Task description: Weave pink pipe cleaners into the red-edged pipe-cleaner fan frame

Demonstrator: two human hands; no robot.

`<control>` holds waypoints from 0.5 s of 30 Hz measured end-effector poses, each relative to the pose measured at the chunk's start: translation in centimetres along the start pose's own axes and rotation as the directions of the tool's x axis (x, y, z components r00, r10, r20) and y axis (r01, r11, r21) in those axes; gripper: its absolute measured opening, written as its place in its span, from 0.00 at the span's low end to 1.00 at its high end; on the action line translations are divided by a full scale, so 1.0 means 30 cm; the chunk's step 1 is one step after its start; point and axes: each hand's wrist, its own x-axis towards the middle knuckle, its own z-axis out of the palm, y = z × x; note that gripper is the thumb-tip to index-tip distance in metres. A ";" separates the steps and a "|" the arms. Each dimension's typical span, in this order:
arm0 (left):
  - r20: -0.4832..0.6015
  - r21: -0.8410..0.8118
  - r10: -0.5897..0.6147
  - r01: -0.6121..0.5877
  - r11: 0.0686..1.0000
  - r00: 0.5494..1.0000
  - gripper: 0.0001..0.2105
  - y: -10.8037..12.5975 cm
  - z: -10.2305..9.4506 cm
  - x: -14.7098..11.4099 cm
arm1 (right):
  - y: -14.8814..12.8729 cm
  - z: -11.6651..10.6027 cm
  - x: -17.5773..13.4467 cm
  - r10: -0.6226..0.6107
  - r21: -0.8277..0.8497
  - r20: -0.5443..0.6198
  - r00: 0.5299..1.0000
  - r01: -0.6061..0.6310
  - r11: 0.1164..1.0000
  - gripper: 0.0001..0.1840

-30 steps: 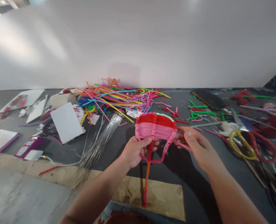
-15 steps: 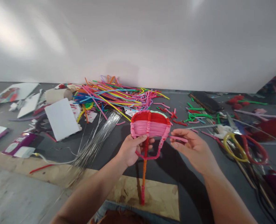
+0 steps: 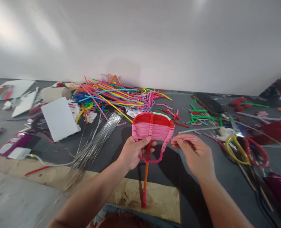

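Note:
My left hand (image 3: 133, 153) is closed on a pipe-cleaner frame (image 3: 141, 130), its thumb pressed on the central stem. Red rows and pink rows fill the upper part of the frame, and the lower part is an open outline. An orange stem (image 3: 146, 172) with a pink-red end hangs below. At the frame's right edge my right hand (image 3: 195, 155) pinches a short pink pipe cleaner (image 3: 186, 139), which sticks out to the right between thumb and fingers. Its inner end meets the frame's side, partly hidden by my fingertips.
Behind the frame lies a heap of coloured pipe cleaners (image 3: 116, 95), with a bundle of thin metal wires (image 3: 97, 142) at its left. To the right are green offcuts (image 3: 197, 118) and scissors (image 3: 238, 148) with yellow and red handles. A white card (image 3: 59, 120) lies left.
My right hand has moved in against the frame's right edge, its fingers now tighter on the pink pipe cleaner, whose free end has risen slightly. My left hand keeps its hold.

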 end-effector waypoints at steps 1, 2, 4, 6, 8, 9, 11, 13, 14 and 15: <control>0.004 0.002 0.000 0.000 1.000 1.000 0.10 -0.001 0.002 -0.001 | 0.000 0.004 -0.003 -0.004 -0.008 -0.011 1.000 0.004 1.000 0.06; 0.007 0.002 -0.003 0.003 1.000 1.000 0.10 -0.002 0.003 -0.003 | 0.000 0.007 -0.007 -0.008 -0.021 -0.021 1.000 0.008 1.000 0.06; 0.010 -0.003 -0.012 0.012 1.000 1.000 0.11 -0.005 0.005 -0.005 | -0.002 0.010 -0.012 -0.030 -0.069 -0.039 0.999 0.027 0.997 0.05; 0.013 -0.011 -0.022 0.022 1.000 1.000 0.10 -0.008 0.005 -0.006 | -0.005 0.013 -0.016 -0.074 -0.140 -0.046 0.996 0.067 0.988 0.05; 0.030 -0.025 -0.032 0.033 0.999 0.999 0.10 -0.010 0.005 -0.006 | -0.005 0.016 -0.018 -0.117 -0.196 -0.049 0.992 0.105 0.975 0.05; 0.039 -0.037 -0.038 0.039 0.999 0.999 0.09 -0.011 0.004 -0.006 | -0.003 0.018 -0.019 -0.128 -0.206 -0.052 0.990 0.115 0.972 0.04; 0.046 -0.066 -0.045 0.048 0.997 0.998 0.08 -0.012 0.002 -0.006 | 0.008 0.021 -0.017 -0.108 -0.172 -0.056 0.993 0.097 0.980 0.05; 0.042 -0.095 -0.051 0.055 0.994 0.998 0.07 -0.012 0.001 -0.006 | 0.026 0.024 -0.012 -0.027 -0.022 -0.051 0.998 0.025 0.999 0.06; 0.039 -0.109 -0.054 0.058 0.992 0.998 0.07 -0.011 0.001 -0.007 | 0.037 0.026 -0.008 0.036 0.099 -0.044 0.998 -0.031 0.995 0.06; 0.041 -0.119 -0.062 0.066 0.991 0.997 0.07 -0.009 0.000 -0.007 | 0.047 0.027 -0.003 0.107 0.235 -0.029 0.994 -0.097 0.967 0.05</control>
